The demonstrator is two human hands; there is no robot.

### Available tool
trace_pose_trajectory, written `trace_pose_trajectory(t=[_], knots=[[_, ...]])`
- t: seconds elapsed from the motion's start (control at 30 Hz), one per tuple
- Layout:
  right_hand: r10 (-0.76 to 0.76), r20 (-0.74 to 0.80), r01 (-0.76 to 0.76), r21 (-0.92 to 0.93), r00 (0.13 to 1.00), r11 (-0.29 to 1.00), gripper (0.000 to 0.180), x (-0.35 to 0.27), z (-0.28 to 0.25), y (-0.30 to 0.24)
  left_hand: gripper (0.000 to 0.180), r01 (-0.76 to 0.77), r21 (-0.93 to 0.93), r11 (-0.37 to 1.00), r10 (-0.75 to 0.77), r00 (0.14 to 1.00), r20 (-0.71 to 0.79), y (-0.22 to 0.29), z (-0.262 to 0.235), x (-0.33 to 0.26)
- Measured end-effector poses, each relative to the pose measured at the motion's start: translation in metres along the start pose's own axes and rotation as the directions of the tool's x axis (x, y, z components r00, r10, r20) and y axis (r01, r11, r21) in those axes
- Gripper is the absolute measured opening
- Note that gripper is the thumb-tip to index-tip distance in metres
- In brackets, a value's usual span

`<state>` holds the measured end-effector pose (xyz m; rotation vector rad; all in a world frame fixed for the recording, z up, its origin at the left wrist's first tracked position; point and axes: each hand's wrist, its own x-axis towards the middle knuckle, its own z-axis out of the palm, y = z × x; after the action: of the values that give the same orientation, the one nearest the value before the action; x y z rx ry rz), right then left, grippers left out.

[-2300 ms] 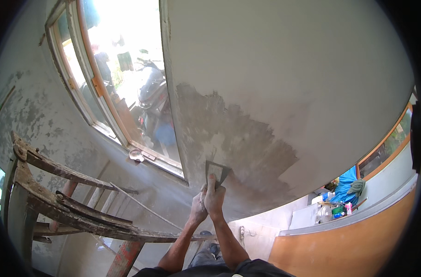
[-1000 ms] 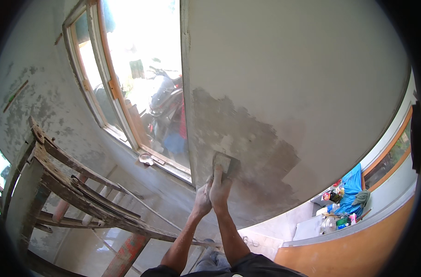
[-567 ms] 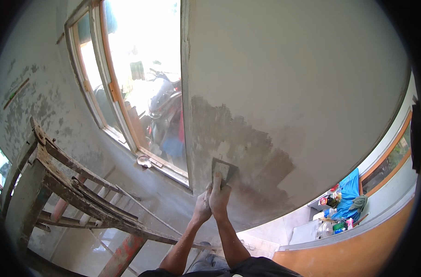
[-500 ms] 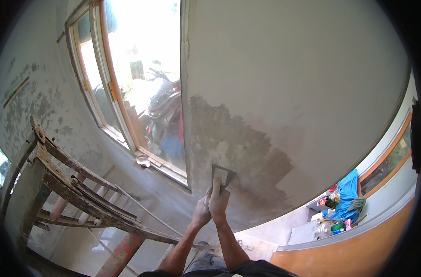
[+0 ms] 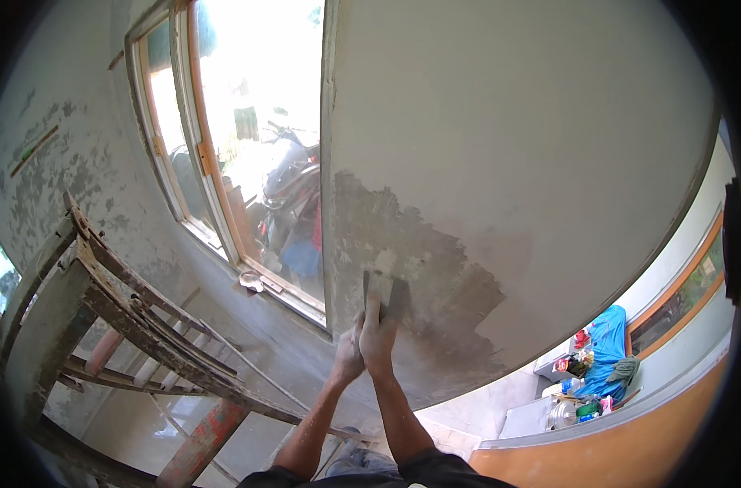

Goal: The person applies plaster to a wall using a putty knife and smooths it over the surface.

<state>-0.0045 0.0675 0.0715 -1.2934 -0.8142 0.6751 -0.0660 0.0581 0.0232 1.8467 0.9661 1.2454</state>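
A wide putty knife (image 5: pixel 383 292) lies with its blade against the wall (image 5: pixel 501 122), low and close to the window's right edge. My right hand (image 5: pixel 378 335) is closed around its handle, thumb stretched up along the blade. My left hand (image 5: pixel 350 355) presses closed against the right hand at the handle's base; the handle itself is hidden by the hands. Around the blade spreads a darker, damp-looking grey patch (image 5: pixel 435 260) with a ragged upper edge. Both hands look dusted with pale powder.
Left of me stands a worn ladder (image 5: pixel 167 346) with rusty rails. The window (image 5: pixel 261 138) has a sill holding a small white object (image 5: pixel 250 281); a motorbike (image 5: pixel 289 175) is outside. At right, a blue plastic sheet (image 5: pixel 606 350) lies by bottles and containers (image 5: pixel 578 398).
The putty knife and both hands have moved slightly up and left along the wall. The blade now stands more upright. The whole view has shifted a little.
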Motion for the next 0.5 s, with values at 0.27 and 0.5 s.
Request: trace_pose_trajectory(t=[0.27, 0.5], knots=[[0.200, 0.003, -0.199, -0.054, 0.980, 0.978, 0.060, -0.040, -0.019, 0.054, 0.038, 0.199, -0.151, 0.968, -0.198, 0.980, 0.027, -0.048, 0.018, -0.065], [0.360, 0.084, -0.348, -0.125, 0.929, 0.929, 0.059, -0.099, -0.047, 0.132, 0.037, 0.483, -0.222, 0.847, -0.468, 0.876, 0.118, -0.103, 0.049, -0.163]])
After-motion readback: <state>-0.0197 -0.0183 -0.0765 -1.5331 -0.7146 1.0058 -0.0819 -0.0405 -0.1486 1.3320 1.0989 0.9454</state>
